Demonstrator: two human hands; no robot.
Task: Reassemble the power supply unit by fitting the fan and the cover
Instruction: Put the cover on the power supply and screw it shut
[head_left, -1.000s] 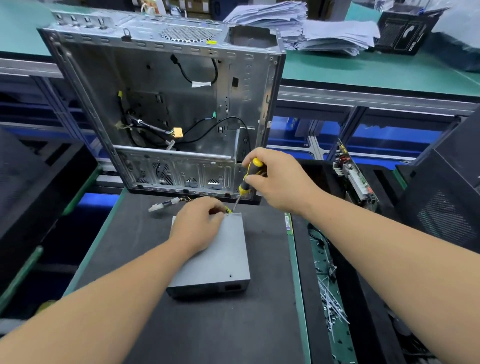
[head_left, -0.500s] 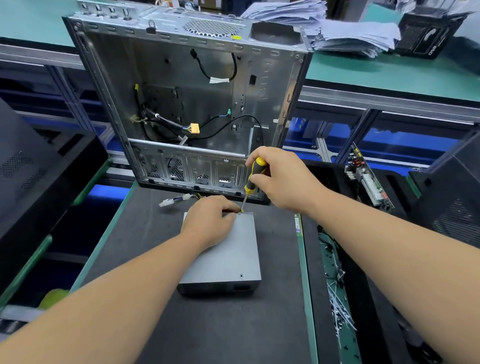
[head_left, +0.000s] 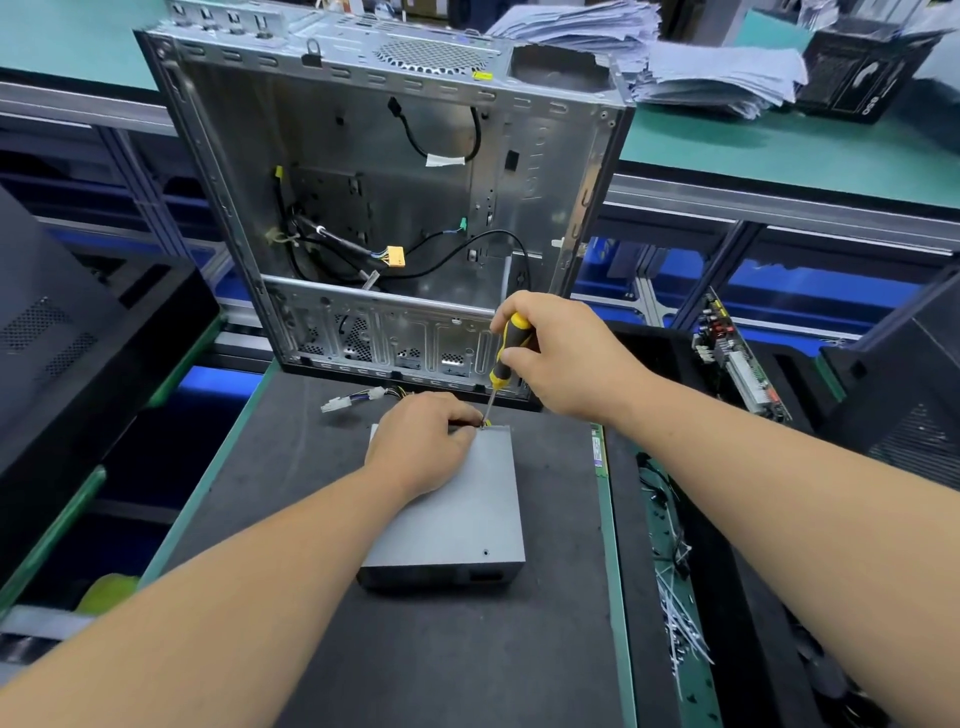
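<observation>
The power supply unit (head_left: 457, 499) lay flat on the dark surface (head_left: 426, 649). Left hand (head_left: 421, 447) rested on its cover, fingers curled at the far corner. Right hand (head_left: 561, 353) gripped the screwdriver (head_left: 506, 353), tip at that corner.

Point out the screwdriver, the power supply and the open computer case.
screwdriver (head_left: 506, 353): head view, on the yellow-and-black handle below the gripping fingers.
power supply (head_left: 467, 509): head view, on the bare grey top cover.
computer case (head_left: 415, 171): head view, on the inner back panel.
</observation>
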